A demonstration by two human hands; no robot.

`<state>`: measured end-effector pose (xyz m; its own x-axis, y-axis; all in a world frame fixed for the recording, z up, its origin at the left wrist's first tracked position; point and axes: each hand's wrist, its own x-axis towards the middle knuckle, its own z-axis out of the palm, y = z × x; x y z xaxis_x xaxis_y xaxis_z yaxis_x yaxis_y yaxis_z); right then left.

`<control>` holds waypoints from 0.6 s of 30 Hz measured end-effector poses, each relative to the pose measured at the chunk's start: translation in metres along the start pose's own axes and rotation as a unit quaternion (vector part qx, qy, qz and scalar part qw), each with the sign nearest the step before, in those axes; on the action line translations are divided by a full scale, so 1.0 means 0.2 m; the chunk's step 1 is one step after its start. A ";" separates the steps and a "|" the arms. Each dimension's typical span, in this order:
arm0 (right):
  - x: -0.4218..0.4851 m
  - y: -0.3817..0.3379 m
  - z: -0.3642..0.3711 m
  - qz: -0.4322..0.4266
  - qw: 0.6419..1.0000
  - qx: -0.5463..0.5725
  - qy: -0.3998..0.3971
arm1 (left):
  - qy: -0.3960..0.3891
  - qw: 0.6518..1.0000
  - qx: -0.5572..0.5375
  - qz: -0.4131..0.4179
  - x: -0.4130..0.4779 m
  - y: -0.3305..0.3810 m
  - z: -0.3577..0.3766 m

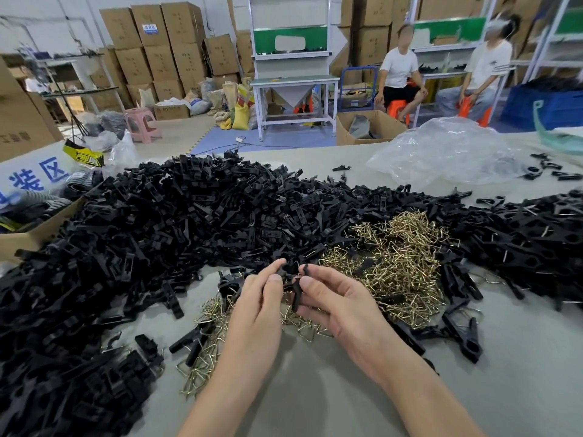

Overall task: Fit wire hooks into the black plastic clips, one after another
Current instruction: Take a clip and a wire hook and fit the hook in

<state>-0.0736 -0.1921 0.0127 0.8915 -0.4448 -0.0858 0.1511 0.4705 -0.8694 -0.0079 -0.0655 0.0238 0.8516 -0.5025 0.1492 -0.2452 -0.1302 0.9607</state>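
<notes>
A huge pile of black plastic clips [176, 222] covers the left and middle of the table. Brass-coloured wire hooks [400, 260] lie in a heap to the right of centre, with more wire hooks [205, 354] scattered near my left wrist. My right hand [337, 304] pinches one black clip piece [297, 294] between thumb and fingers, held upright. Close beside it, my left hand [263, 298] pinches another small black piece [281, 272] at its fingertips. Both hands hover just above the table, in front of the hook heap.
Another mound of black clips with hooks in them [530, 234] lies at the right. A crumpled clear plastic bag [448, 152] sits behind it. An open cardboard box [34, 228] stands at the table's left edge. Two people sit on stools beyond the table.
</notes>
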 end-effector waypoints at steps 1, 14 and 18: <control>0.00 0.00 0.00 0.000 1.000 0.000 -0.004 | -0.006 1.000 -0.002 0.005 0.00 0.02 0.00; 0.02 0.01 -0.02 -0.029 1.000 -0.008 0.002 | 0.014 0.997 -0.078 0.010 0.02 -0.01 0.01; 0.02 0.01 -0.02 -0.035 0.999 -0.007 -0.004 | 0.005 0.998 -0.062 0.019 0.01 -0.01 0.00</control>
<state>-0.0717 -0.1964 0.0087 0.8821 -0.4707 -0.0202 0.2080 0.4275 -0.8798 -0.0054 -0.0668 0.0224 0.8473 -0.4965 0.1887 -0.2199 -0.0044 0.9755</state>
